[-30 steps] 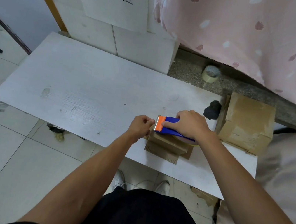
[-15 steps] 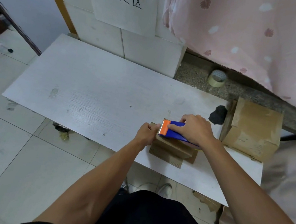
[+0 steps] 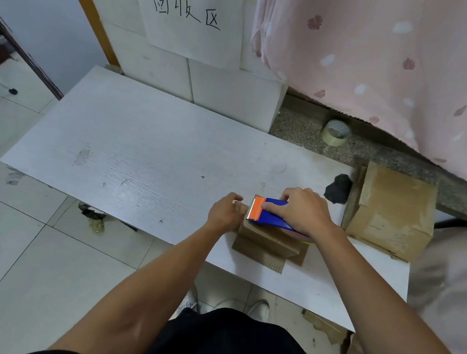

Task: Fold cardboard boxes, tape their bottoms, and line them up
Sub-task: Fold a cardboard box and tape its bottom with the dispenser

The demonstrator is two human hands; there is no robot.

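Observation:
A small brown cardboard box (image 3: 269,242) stands on the white table (image 3: 143,156) near its front edge, flaps spread at its base. My right hand (image 3: 303,212) grips a blue tape dispenser (image 3: 270,218) with an orange blade end, laid across the box's top. My left hand (image 3: 223,213) holds the box's left side, fingers curled against the cardboard. A larger taped cardboard box (image 3: 392,211) stands at the table's right end.
A black crumpled lump (image 3: 338,188) lies between the boxes. A roll of clear tape (image 3: 335,132) sits on the stone ledge behind. A pink curtain (image 3: 396,65) hangs at the back right. Cardboard scraps (image 3: 324,327) lie on the tiled floor.
The hands, dispenser and small box keep nearly the same pose; the dispenser has edged slightly left along the box top. The head camera has shifted a little.

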